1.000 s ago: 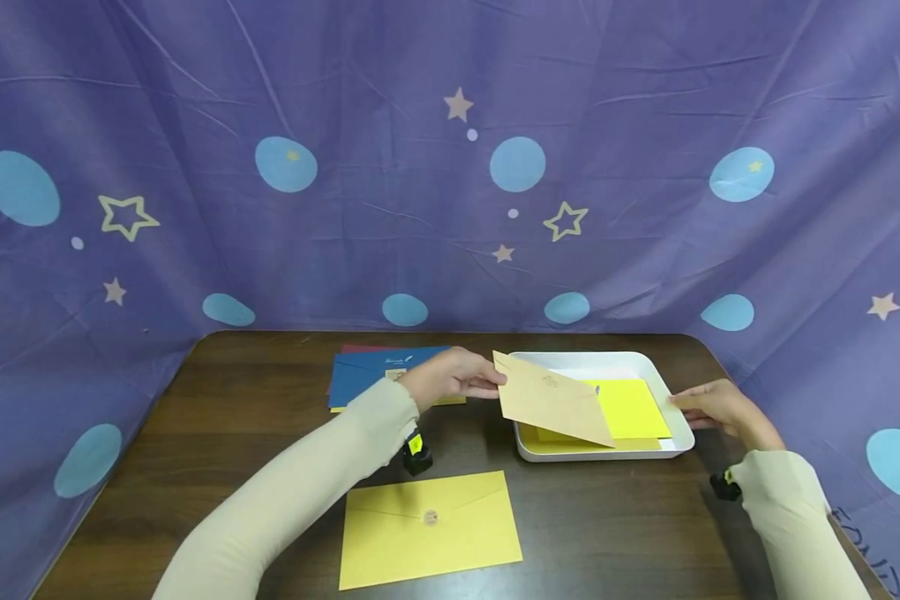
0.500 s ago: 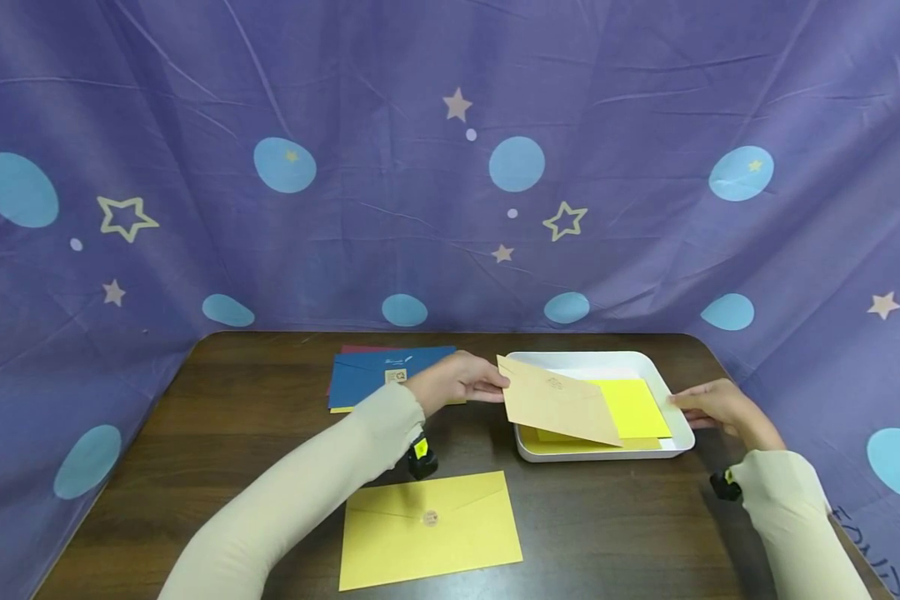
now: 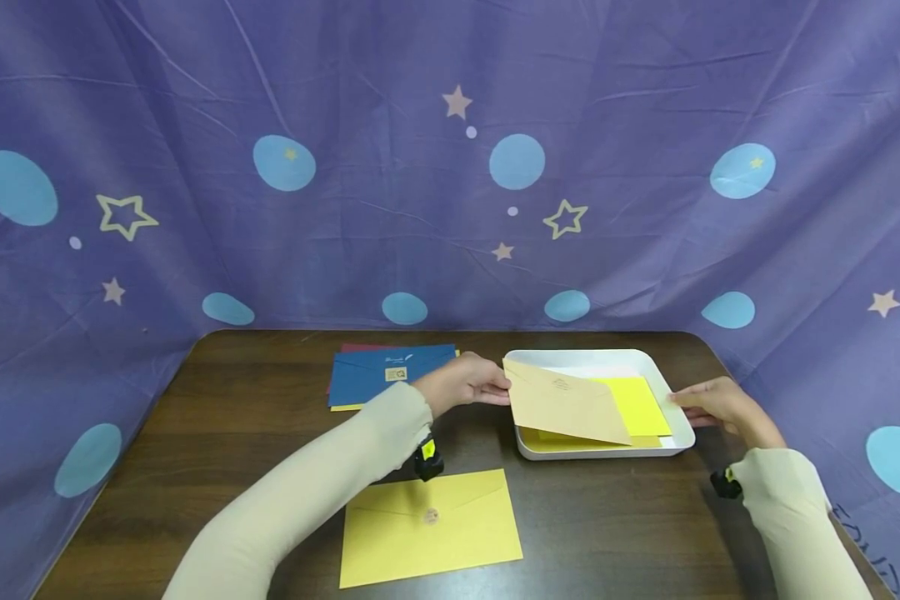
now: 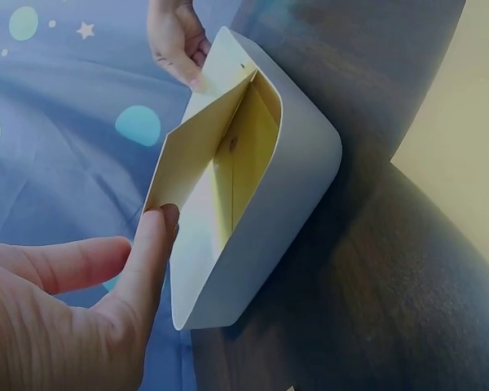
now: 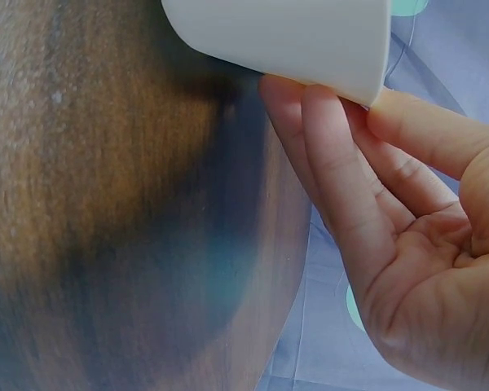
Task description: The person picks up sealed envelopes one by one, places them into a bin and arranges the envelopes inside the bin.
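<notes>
Tan envelope [image 3: 566,404]: over the left part of the white tray [image 3: 615,362], left end raised, the rest slanting down into the tray.
Left hand [image 3: 465,385]: pinches the envelope by its left short edge, just outside the tray's left wall.
Lie from the grip: envelope wholly to the right of the fingers, long axis running rightward and slightly toward the person; left hand the nearer.
Lower right end: appears to rest on the contents, though contact cannot be confirmed.
Right hand [image 3: 720,402]: thumb and fingertips clamped on the tray's right rim and outer wall.
Tray contents: bright yellow piece [image 3: 640,405], deeper yellow envelope [image 3: 570,442] beneath.
Table, near side: one yellow envelope [image 3: 432,533], sealed with a round sticker.
Table, far left: blue envelope [image 3: 367,379] atop a stack.
</notes>
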Motion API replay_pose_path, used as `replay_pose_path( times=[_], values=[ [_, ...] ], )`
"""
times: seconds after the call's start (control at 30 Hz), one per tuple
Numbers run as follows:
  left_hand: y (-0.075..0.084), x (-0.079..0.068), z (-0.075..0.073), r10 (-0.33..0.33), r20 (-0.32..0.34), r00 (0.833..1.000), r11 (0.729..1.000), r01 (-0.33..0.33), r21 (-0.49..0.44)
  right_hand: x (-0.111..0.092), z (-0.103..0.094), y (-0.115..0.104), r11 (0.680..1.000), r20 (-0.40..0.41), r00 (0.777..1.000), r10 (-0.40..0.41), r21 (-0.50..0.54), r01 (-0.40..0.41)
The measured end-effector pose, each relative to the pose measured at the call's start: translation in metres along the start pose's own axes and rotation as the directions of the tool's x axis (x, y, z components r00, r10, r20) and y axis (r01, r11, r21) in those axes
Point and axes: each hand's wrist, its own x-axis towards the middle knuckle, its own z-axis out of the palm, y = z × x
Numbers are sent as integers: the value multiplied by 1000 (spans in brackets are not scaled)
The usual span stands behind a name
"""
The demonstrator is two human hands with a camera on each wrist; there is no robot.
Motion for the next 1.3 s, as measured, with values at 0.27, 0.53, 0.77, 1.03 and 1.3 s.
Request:
replay_pose_path(
  times=[0.27,0.53,0.77,1.03,1.3],
  values=[
    [-1,1,8,28,8,1000,1000,-28,-14,3,1,0,1000,-7,1000,0,0,0],
    [-2,7,15,17,3,1000,1000,-17,-10,4,0,1,1000,-17,1000,4,-7,-4],
    [-4,11,22,18,-13,1000,1000,-18,-17,4,0,1,999,7,1000,-8,40,8],
    [-8,16,30,20,-22,1000,999,-21,-34,3,0,1,999,11,1000,-14,46,14],
    [-11,19,36,15,-29,999,998,-17,-53,3,0,3,1000,-1,1000,1,24,-1]
  ],
)
